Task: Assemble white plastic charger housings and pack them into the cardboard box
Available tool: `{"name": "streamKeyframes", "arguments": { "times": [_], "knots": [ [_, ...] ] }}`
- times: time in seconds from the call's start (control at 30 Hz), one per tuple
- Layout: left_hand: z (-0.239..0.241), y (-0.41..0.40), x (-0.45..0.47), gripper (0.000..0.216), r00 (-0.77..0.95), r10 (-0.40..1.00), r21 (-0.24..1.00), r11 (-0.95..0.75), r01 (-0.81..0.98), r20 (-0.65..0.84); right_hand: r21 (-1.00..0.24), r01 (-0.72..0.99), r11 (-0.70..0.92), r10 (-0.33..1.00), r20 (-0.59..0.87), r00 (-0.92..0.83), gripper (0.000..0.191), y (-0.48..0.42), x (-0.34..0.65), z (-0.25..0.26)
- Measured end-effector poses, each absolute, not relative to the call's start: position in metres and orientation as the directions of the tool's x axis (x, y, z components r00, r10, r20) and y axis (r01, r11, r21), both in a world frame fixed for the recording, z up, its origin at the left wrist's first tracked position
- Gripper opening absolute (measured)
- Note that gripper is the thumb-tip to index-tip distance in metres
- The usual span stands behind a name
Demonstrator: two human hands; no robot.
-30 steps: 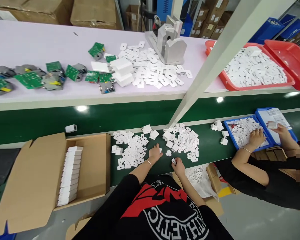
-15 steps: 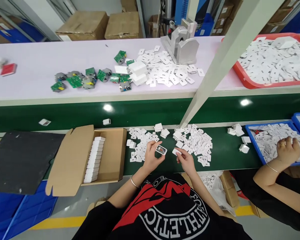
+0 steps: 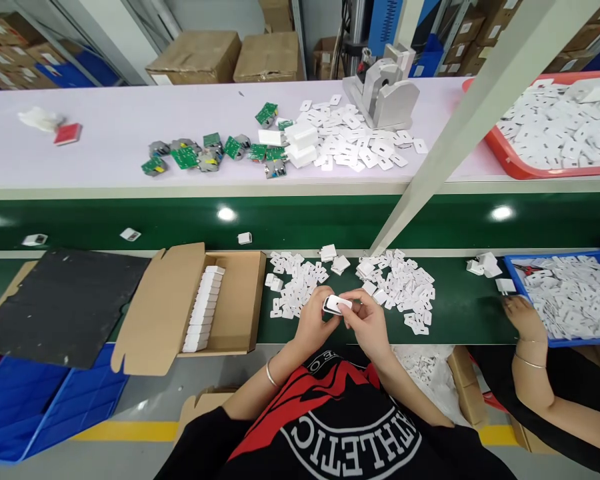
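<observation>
My left hand [image 3: 314, 321] is closed around a small white plastic housing [image 3: 326, 307], whose open end faces up and right. In the earlier view some parts show inside it. My right hand [image 3: 369, 325] pinches a thin white cover plate [image 3: 338, 303], which lies against the housing's open end. The plate hides most of the inside, and I cannot tell whether it is seated. Loose white plates lie beyond my hands in a left pile [image 3: 300, 283] and a right pile [image 3: 407, 287], with a few white housings [image 3: 327, 253] among and behind them.
A cardboard box [image 3: 237, 303] at the left holds a row of white housings [image 3: 203, 310]. A slanted post [image 3: 420, 180] rises behind the right pile. On the shelf are green circuit boards [image 3: 185, 157] and a metal fixture [image 3: 385, 93]. A co-worker's hand [image 3: 525, 319] is beside a blue tray [image 3: 565, 343].
My right hand has moved left, bringing the cover plate onto the open end of the housing. The co-worker's hand has left the blue tray and moved left. The view has shifted slightly left.
</observation>
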State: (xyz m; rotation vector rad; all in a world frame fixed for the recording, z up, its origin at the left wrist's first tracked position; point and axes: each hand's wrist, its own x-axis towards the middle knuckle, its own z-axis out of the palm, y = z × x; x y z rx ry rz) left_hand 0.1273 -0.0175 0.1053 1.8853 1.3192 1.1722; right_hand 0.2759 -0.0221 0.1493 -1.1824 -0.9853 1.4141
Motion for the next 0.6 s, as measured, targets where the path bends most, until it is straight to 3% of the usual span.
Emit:
{"name": "streamKeyframes", "arguments": {
  "times": [0.33,0.6],
  "knots": [
    [0.117,-0.032,0.116,0.035,0.234,0.933,0.896,-0.336,0.29,0.273,-0.945,-0.207,-0.252,0.967,-0.24,-0.083,0.038,-0.024,0.275,0.147],
    [0.117,-0.037,0.119,0.03,0.132,0.978,0.942,-0.191,0.274,0.16,-0.989,-0.083,-0.123,0.992,-0.125,0.013,0.029,-0.035,0.264,0.151]
  ]
}}
